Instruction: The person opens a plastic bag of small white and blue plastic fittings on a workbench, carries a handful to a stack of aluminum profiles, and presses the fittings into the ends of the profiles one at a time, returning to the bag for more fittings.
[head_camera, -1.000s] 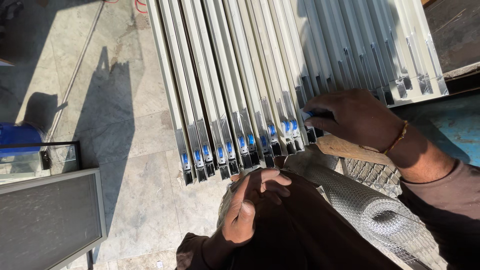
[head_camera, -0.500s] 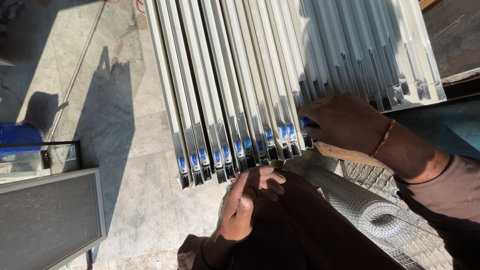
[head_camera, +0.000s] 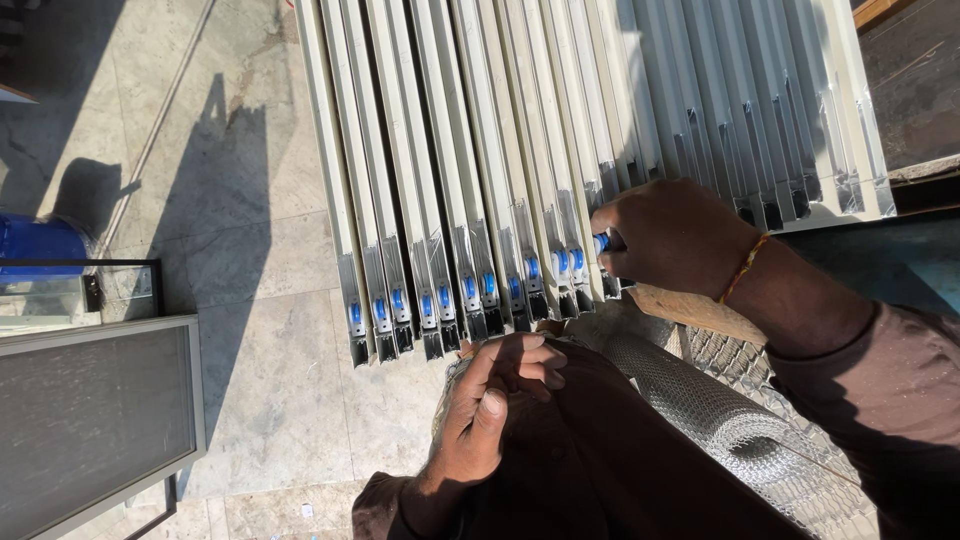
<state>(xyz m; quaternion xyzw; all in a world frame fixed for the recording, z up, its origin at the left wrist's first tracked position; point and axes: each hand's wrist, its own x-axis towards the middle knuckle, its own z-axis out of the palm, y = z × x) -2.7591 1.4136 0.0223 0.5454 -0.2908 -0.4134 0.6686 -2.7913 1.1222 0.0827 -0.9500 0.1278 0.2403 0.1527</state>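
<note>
A stack of pale metal frame profiles (head_camera: 480, 150) lies across a stone-tiled floor (head_camera: 250, 330), their cut ends lined up in a row and each fitted with a small blue roller (head_camera: 470, 288). The right hand (head_camera: 680, 240) rests on the near ends at the right part of the stack, fingers curled shut around a small blue piece (head_camera: 601, 243) at the end of one profile. A thread band circles that wrist. The left hand (head_camera: 495, 405) sits just below the ends of the profiles, loosely curled on the person's dark-clothed knee, fingers bent inward; whether it grips anything cannot be told. A roll of wire mesh (head_camera: 700, 410) lies just below the right hand, beside the stack. A framed mesh screen (head_camera: 90, 420) stands well left of the profiles.
</note>
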